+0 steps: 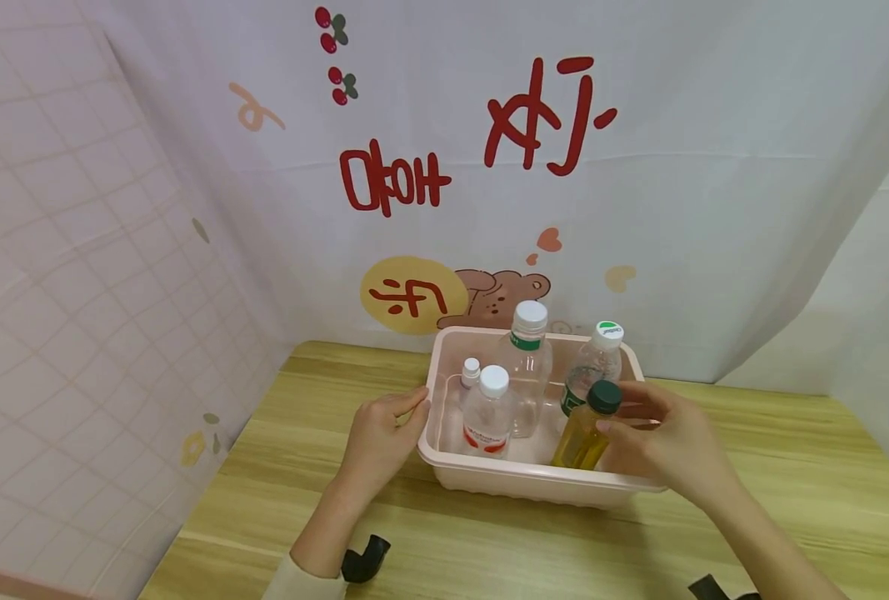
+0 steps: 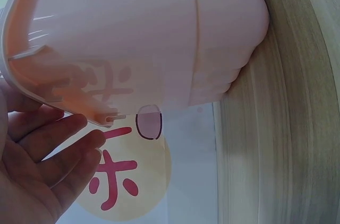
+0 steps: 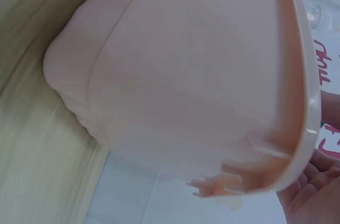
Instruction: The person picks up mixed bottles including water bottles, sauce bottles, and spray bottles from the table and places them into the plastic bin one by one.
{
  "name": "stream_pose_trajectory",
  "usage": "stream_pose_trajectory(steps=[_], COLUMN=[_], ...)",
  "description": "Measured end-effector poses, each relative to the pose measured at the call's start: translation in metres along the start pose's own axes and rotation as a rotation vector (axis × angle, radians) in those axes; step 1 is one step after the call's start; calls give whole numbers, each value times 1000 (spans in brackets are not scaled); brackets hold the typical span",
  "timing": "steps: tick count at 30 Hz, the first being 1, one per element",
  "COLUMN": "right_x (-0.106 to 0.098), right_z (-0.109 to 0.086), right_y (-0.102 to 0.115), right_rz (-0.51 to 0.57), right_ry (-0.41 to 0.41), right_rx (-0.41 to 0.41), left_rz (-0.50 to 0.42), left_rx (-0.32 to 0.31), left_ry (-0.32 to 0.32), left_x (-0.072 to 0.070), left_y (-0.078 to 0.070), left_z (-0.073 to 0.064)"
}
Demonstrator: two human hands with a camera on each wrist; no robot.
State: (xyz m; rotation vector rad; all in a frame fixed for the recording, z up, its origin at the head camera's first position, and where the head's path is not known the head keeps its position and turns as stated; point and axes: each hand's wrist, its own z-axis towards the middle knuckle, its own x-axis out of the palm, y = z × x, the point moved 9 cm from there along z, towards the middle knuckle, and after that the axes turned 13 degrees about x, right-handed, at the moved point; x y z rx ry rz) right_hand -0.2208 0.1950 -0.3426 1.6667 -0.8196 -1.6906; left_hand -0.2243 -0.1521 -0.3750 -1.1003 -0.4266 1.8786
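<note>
A pale pink plastic bin (image 1: 534, 473) stands on the table with several bottles inside. My left hand (image 1: 386, 437) touches the bin's left rim; in the left wrist view its fingers (image 2: 69, 144) lie loosely bent beside the rim. At the bin's right side, my right hand (image 1: 672, 437) holds a tilted bottle of yellow liquid with a dark green cap (image 1: 582, 437) between thumb and fingers. Behind it is a clear bottle with a green-and-white cap (image 1: 601, 358). A tall clear bottle (image 1: 528, 375), a red-labelled bottle (image 1: 486, 417) and a small white-capped bottle (image 1: 470, 372) stand further left.
Wood-patterned table (image 1: 324, 400) surrounds the bin. A white printed cloth (image 1: 676, 208) hangs right behind it, and a grid-patterned cloth (image 1: 77, 250) on the left. Black straps (image 1: 365, 558) show near my wrists.
</note>
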Motion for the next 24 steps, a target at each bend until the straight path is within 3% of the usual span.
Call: stream_pose_trajectory(steps=[5, 10, 13, 19, 24], right_x=[-16, -38, -50, -65, -77], right_z=[-6, -9, -9, -12, -10], right_y=[3, -4, -12, -27, -55], right_rz=[24, -10, -32, -77, -170], right_ry=[-51, -122, -167, -247, -278], right_rx=[-60, -33, -8, -44, -15], left_rz=[-1, 2, 11, 34, 29], left_rx=[-3, 8, 11, 12, -10], left_ry=[8, 11, 19, 48, 75], left_x=[2, 3, 4, 2, 0], left_y=[-2, -3, -4, -6, -3], left_z=[1, 3, 3, 2, 0])
